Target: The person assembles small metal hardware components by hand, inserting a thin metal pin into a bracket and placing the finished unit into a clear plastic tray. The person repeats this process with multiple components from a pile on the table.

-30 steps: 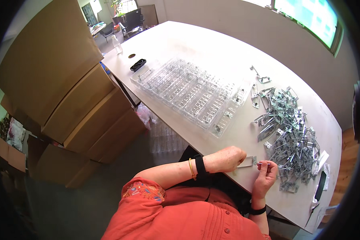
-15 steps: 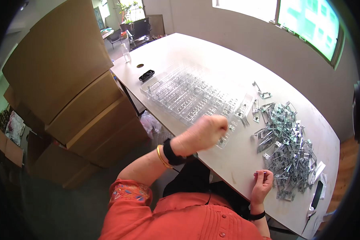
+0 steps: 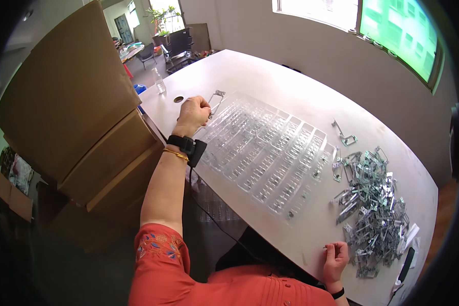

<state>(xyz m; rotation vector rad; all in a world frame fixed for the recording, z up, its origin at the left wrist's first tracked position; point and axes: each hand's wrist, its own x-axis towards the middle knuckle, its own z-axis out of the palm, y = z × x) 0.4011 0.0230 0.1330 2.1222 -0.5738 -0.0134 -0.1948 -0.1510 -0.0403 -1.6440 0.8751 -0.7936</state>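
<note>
At the far left end of a clear plastic tray (image 3: 251, 189), my left hand (image 3: 193, 113) pinches a thin metal bracket (image 3: 218, 103) shaped like an open frame. The tray has long compartments, several holding small metal parts. Near the table's front edge my right hand (image 3: 336, 261) rests with thumb and fingers pinched together. A tiny tip pokes out of that pinch, too small to name. Beyond the right hand lies a heap of metal brackets (image 3: 375, 219), and a single loose bracket (image 3: 346, 133) lies apart behind the heap.
Stacked cardboard boxes (image 3: 69, 97) rise at the table's left side. A clear bottle (image 3: 158, 81) stands at the far left corner, near a round hole (image 3: 178, 99) in the white tabletop (image 3: 270, 71). A black-handled tool (image 3: 407, 264) lies at the right edge. A cable runs from my left wrist.
My left hand has swung from the tray's near right end to its far left end, and a bracket now shows in its fingers. My right hand stays near the table's front edge, still pinched.
</note>
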